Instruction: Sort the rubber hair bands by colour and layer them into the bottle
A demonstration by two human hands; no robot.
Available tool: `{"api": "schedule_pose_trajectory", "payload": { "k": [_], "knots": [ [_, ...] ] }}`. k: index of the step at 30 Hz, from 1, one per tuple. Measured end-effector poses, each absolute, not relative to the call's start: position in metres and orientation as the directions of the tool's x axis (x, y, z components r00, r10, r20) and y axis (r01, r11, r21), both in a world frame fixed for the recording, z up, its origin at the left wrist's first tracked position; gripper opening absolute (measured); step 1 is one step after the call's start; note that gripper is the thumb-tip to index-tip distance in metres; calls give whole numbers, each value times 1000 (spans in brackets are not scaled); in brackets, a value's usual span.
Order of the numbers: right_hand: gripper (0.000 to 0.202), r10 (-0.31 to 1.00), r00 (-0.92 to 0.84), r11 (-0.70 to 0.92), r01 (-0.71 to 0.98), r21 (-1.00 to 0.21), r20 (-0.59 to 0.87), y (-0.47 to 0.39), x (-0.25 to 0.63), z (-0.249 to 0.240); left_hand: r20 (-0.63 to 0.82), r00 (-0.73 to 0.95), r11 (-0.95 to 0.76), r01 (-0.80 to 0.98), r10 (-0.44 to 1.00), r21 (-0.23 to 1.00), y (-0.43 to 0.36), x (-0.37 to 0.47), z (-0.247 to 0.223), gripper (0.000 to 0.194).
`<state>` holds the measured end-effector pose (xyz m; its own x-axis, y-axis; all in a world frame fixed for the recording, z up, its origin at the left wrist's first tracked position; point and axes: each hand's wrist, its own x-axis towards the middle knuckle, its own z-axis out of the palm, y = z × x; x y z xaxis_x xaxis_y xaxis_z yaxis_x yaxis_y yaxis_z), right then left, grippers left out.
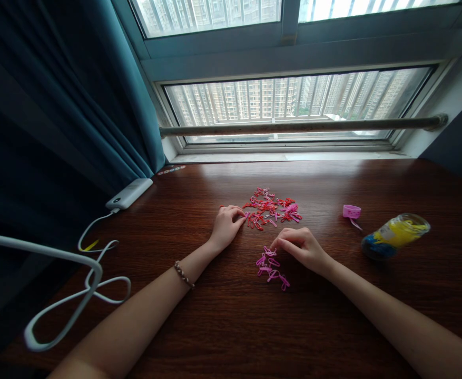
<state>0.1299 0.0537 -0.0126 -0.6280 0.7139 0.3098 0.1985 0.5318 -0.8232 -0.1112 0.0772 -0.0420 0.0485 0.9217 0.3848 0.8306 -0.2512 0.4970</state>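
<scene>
A glossy brown tabletop (215, 326) runs up to a window (294, 100). Pink clips (273, 275) lie just nearer than the right hand (296, 246); a red-and-pink heap (268, 206) lies beside the left hand (229, 220). They look light, springy and slick, probably best pinched mid-length. The hands are apart, fingertips bunched; whether either grips a clip, I cannot tell. Right of the right hand sit a pink ring (351, 211) and a jar (394, 237).
</scene>
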Motion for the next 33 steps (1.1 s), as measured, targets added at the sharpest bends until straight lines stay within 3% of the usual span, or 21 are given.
{"api": "schedule_pose_trajectory", "payload": {
  "k": [6,14,18,24,29,33],
  "knots": [
    [30,759,-563,526,236,-817,326,54,129,-17,387,12,-220,840,922,497,78,-110,-42,8],
    [25,829,-340,549,346,-761,443,62,127,-30,390,-2,-211,839,921,502,77,-110,-41,9],
    [22,787,-351,616,405,-676,507,66,125,-36,373,25,-211,858,928,469,78,-110,-43,6],
    [23,747,-475,664,548,-509,465,67,123,-44,379,6,-202,855,925,478,81,-111,-46,6],
    [29,762,-495,647,623,-440,418,65,121,-47,401,-33,-233,769,916,595,80,-110,-41,8],
    [28,770,-449,637,586,-502,453,66,122,-46,370,64,-335,584,927,739,69,-101,-27,9]
  ]
}}
